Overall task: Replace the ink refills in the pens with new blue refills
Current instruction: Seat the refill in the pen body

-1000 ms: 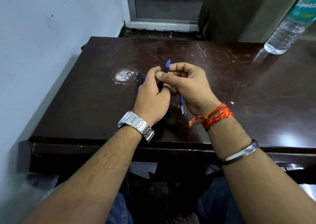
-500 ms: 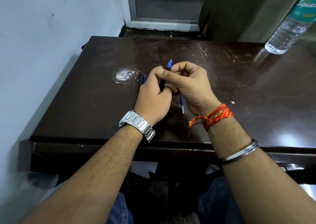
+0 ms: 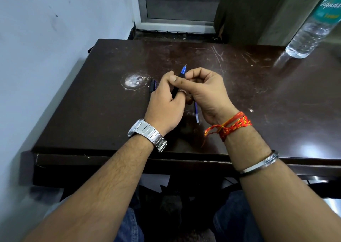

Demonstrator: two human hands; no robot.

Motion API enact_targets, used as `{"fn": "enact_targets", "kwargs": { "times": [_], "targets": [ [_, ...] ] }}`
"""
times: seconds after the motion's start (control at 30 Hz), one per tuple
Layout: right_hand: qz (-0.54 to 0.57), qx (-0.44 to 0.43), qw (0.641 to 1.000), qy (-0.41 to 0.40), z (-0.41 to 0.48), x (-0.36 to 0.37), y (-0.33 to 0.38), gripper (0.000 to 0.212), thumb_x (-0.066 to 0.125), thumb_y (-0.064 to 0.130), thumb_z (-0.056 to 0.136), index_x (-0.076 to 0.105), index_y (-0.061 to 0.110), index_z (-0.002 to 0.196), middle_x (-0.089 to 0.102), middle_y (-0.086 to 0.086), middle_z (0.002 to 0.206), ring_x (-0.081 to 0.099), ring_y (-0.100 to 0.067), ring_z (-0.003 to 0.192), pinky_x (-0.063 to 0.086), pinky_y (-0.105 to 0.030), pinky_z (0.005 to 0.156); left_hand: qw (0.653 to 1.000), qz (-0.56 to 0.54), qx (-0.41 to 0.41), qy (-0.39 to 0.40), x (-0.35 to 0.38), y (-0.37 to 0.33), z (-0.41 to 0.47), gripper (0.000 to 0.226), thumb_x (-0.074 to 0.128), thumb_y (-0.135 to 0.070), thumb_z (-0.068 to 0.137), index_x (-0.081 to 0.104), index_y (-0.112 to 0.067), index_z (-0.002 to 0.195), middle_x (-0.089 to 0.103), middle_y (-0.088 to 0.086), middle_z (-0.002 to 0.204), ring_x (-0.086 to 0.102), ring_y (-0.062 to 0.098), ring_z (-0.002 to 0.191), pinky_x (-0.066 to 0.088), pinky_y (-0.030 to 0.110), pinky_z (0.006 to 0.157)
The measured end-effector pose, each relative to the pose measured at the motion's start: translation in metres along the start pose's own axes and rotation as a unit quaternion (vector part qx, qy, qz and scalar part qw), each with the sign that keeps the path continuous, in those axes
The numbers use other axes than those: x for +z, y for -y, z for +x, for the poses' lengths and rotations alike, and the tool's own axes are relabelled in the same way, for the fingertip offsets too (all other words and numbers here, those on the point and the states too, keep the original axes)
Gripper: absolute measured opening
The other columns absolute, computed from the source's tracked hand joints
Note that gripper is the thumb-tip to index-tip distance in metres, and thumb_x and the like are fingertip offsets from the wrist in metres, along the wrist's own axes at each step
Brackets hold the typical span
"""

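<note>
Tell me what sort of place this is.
Probably a plain room at home or in an office: a scratched dark desk against a painted wall, a window behind it, a water bottle on it.

Glossy dark surface, metal at our wrists

We see the dark brown surface (image 3: 258, 97) glossy but scratched, with a dull worn patch (image 3: 133, 81) at ten o'clock from our hands. The watch band (image 3: 149, 134) and bangle (image 3: 258, 165) look like polished metal, the wrist thread (image 3: 234, 125) woven cloth, the bottle (image 3: 311, 31) at two o'clock clear plastic.
</note>
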State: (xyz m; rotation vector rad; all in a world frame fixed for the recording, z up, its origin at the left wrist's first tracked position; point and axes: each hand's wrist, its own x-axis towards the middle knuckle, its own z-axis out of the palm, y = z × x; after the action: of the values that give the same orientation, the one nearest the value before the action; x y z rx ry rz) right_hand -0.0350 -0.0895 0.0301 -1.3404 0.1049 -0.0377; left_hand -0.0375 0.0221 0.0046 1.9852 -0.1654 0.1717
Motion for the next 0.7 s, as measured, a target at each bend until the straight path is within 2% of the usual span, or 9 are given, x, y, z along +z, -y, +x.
{"fn": "enact_targets", "kwargs": {
  "times": [0.07,0.17,0.23,0.3,0.37,0.47,0.57,0.7],
  "targets": [
    [0.0,0.012,1.0,-0.008,0.002,-0.003,0.003,0.024,0.081,0.022,0.079,0.06,0.01,0.078,0.059,-0.003,0.06,0.046,-0.012,0.046,0.037,-0.026,0.044,1.0,-0.019,-0.008,0.007,0.001,-0.001,0.0,0.043,0.05,-0.027,0.085,0.055,-0.02,0.127,0.074,0.001,0.103,0.068,0.016,0.095,0.052,0.039,0.09],
    [-0.045,0.05,0.994,-0.082,0.013,-0.017,0.011,0.031,0.072,0.05,0.08,0.069,0.019,0.078,0.069,0.006,0.071,0.049,-0.008,0.054,0.04,-0.024,0.049,0.997,-0.059,-0.035,0.018,0.0,0.001,0.002,0.042,0.051,-0.037,0.088,0.051,-0.023,0.127,0.076,-0.001,0.08,0.062,0.007,0.063,0.05,0.038,0.071],
    [-0.041,0.061,0.987,-0.14,0.02,-0.031,0.014,0.03,0.067,0.048,0.083,0.068,0.019,0.077,0.068,0.006,0.069,0.046,-0.007,0.049,0.036,-0.021,0.044,0.998,-0.059,-0.019,0.003,0.0,0.003,0.001,0.023,0.049,-0.043,0.093,0.049,-0.029,0.112,0.074,-0.003,0.069,0.057,-0.002,0.05,0.045,0.032,0.064],
    [-0.094,0.064,0.978,-0.174,0.022,-0.044,0.013,0.025,0.067,0.04,0.086,0.066,0.018,0.074,0.065,0.005,0.067,0.042,-0.006,0.042,0.033,-0.019,0.041,0.999,-0.04,0.0,-0.019,0.0,0.001,0.001,0.009,0.045,-0.042,0.098,0.041,-0.035,0.097,0.071,-0.004,0.064,0.055,-0.004,0.046,0.042,0.028,0.061],
    [-0.206,0.072,0.957,-0.192,0.023,-0.054,0.009,0.022,0.068,0.034,0.086,0.066,0.017,0.072,0.066,0.005,0.067,0.045,-0.005,0.04,0.037,-0.02,0.042,0.999,-0.03,0.005,-0.031,0.0,0.0,0.002,0.014,0.041,-0.038,0.101,0.037,-0.035,0.088,0.068,-0.005,0.062,0.053,-0.003,0.043,0.04,0.026,0.059],
    [-0.316,0.078,0.925,-0.197,0.023,-0.062,0.004,0.017,0.068,0.026,0.083,0.067,0.017,0.068,0.067,-0.002,0.073,0.053,-0.01,0.052,0.043,-0.025,0.051,0.998,-0.052,-0.008,-0.025,-0.001,-0.001,0.002,0.022,0.036,-0.037,0.102,0.041,-0.034,0.081,0.067,-0.003,0.062,0.049,-0.001,0.038,0.036,0.026,0.051],
    [-0.435,0.092,0.875,-0.192,0.023,-0.066,0.001,0.008,0.069,0.023,0.079,0.072,0.016,0.08,0.069,-0.006,0.086,0.063,-0.018,0.073,0.043,-0.025,0.062,0.996,-0.076,-0.025,-0.025,0.0,-0.001,0.0,0.029,0.033,-0.04,0.098,0.05,-0.031,0.077,0.067,-0.002,0.059,0.046,0.0,0.037,0.032,0.028,0.048],
    [-0.482,0.126,0.851,-0.165,0.023,-0.065,-0.001,0.028,0.074,0.024,0.079,0.07,0.009,0.101,0.068,-0.014,0.107,0.067,-0.026,0.089,0.047,-0.023,0.064,0.996,-0.072,-0.036,-0.037,0.001,-0.001,0.001,0.022,0.037,-0.046,0.1,0.038,-0.025,0.092,0.064,-0.004,0.06,0.047,0.0,0.037,0.034,0.029,0.05]
  ]
}}
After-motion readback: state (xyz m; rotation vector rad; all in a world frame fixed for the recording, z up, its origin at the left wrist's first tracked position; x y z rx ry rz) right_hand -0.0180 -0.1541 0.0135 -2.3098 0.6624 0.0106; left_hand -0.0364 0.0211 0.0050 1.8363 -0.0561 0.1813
